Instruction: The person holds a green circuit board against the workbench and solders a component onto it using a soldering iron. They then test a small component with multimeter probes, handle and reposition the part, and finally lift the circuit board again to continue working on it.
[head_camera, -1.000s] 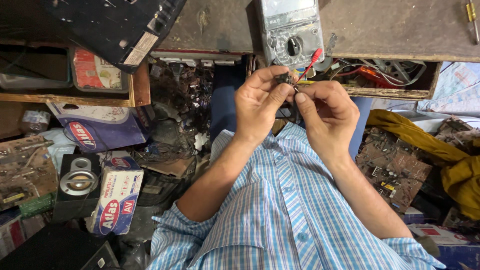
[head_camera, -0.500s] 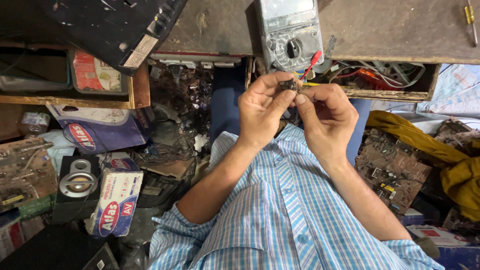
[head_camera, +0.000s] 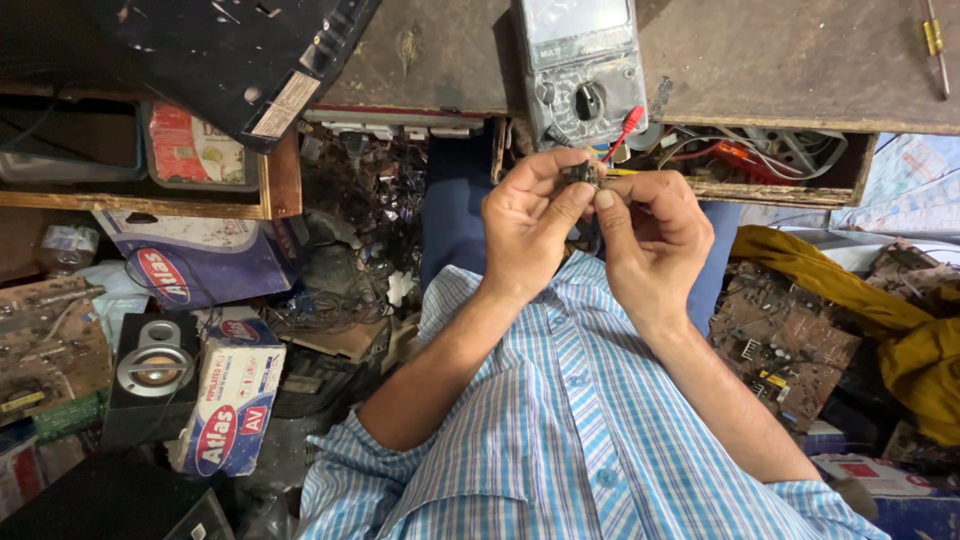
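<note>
My left hand (head_camera: 535, 225) and my right hand (head_camera: 655, 235) meet in front of my chest, fingertips pinched together on a small dark electronic part (head_camera: 582, 176). Thin wires trail from the part toward the bench edge. Just above my fingers a grey multimeter (head_camera: 583, 65) lies on the wooden bench (head_camera: 780, 60), with a red probe tip (head_camera: 626, 125) pointing down beside it. Most of the part is hidden by my thumbs and fingers.
An open drawer (head_camera: 770, 160) full of tangled wires sits under the bench. A black panel (head_camera: 220, 50) lies at upper left. Cardboard boxes (head_camera: 230, 395), a small speaker (head_camera: 150, 375), circuit boards (head_camera: 785, 345) and a yellow cloth (head_camera: 880, 310) crowd the floor around me.
Both hands have shifted slightly while turning the small part between the fingertips; they stay at the same spot below the multimeter.
</note>
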